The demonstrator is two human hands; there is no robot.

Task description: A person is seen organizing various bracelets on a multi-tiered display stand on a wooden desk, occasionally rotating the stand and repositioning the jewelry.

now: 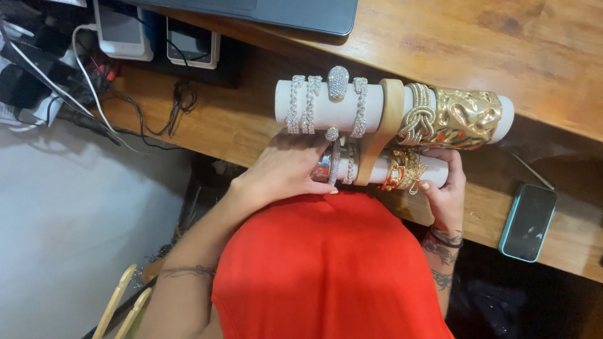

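A bracelet stand (391, 129) with two white rolls on a wooden upright rests on the wooden desk (502, 44). The upper roll (326, 107) carries several rhinestone bracelets (304, 103), a gold knot bracelet (417, 113) and a wide hammered gold cuff (468, 118). The lower roll (377, 169) holds silver bangles (336, 164) and a gold chain bracelet (403, 169). My left hand (282, 172) wraps the lower roll's left end, fingers against the silver bangles. My right hand (445, 188) grips its right end, fingertips beside the gold chain bracelet.
A phone in a teal case (527, 221) lies at the right on the desk's near edge. A dark laptop (282, 12) sits at the back. Two small white devices (122, 31) and tangled cables (176, 103) crowd the left. A wooden hanger (119, 307) shows at the lower left.
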